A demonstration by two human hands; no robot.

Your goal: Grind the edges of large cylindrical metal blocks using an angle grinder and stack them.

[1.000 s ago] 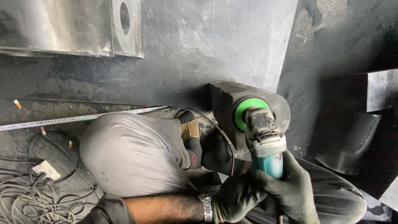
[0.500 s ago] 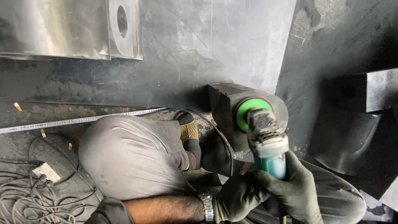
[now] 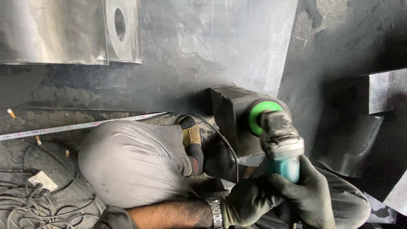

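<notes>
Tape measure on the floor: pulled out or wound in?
Pulled out: the tape measure blade lies flat across the floor from the left edge to the person's knee. Its case is not visible.

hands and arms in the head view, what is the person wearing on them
Both hands wear dark, grimy work gloves: the left hand and the right hand. A silver metal wristwatch with a link band sits at the left wrist. The left forearm is bare, with a dark sleeve pushed up near the elbow. The right arm is out of view.

Grinder creeps right along the block

I see the angle grinder [image 3: 277,140] and both gloved hands shifted slightly rightward across the dark metal block [image 3: 233,114] within one second.
</notes>
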